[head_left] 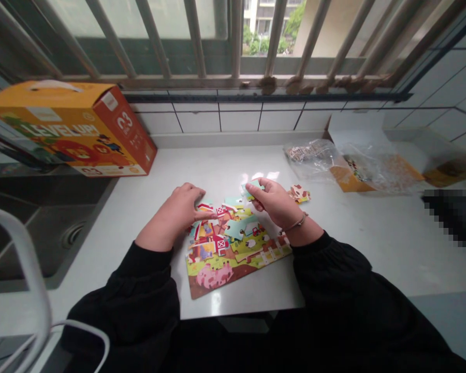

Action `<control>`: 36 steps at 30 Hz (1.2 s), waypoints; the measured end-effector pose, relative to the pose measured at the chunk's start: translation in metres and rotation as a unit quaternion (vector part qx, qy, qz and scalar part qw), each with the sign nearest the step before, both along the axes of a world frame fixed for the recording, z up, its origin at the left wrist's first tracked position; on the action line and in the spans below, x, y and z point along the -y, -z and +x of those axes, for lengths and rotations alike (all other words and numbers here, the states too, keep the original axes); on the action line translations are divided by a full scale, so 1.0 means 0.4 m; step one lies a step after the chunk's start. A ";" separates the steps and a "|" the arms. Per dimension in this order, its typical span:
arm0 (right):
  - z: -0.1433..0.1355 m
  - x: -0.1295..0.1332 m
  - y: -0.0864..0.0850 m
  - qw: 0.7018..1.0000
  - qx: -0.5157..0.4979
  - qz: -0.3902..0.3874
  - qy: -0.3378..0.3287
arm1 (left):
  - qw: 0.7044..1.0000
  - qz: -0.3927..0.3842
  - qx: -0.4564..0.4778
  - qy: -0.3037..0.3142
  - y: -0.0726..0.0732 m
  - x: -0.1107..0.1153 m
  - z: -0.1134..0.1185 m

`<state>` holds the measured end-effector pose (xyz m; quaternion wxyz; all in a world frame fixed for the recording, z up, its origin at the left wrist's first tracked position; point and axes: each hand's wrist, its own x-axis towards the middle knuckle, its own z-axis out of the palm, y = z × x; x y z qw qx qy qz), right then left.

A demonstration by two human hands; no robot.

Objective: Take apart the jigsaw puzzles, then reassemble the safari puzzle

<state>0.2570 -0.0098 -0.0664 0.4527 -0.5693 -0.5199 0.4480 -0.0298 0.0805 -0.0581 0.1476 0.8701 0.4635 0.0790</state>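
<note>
The right hand [270, 199] is pinching one pale-green cardboard puzzle piece [253, 188]; the left hand [184, 210], fingers spread, is resting on the colourful farm jigsaw [225, 243], which is lying near the white worktop's [241, 306] front edge. One orange cardboard box [73, 129] is standing beyond, left.

There are two hands [183, 210] [275, 203], one puzzle [243, 271], one sink [42, 212].

A colourful cardboard farm-scene puzzle [233, 243] is laid flat and slanted on the white countertop [140, 207], loose pieces strewn over its upper part. A pale-blue cardboard puzzle piece [256, 185] is held raised by the right hand [274, 202].
</note>
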 end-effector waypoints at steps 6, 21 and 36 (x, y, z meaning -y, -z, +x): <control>-0.050 -0.003 0.041 0.937 0.319 0.134 -0.053 | 0.996 -0.087 -0.016 -0.030 0.008 -0.009 -0.026; -0.038 0.003 0.016 0.989 0.115 0.063 -0.074 | 0.984 -0.114 0.132 -0.047 -0.023 0.028 0.011; -0.072 0.007 0.032 0.989 -0.062 -0.047 -0.126 | 0.909 -0.215 0.348 -0.082 0.004 0.144 0.148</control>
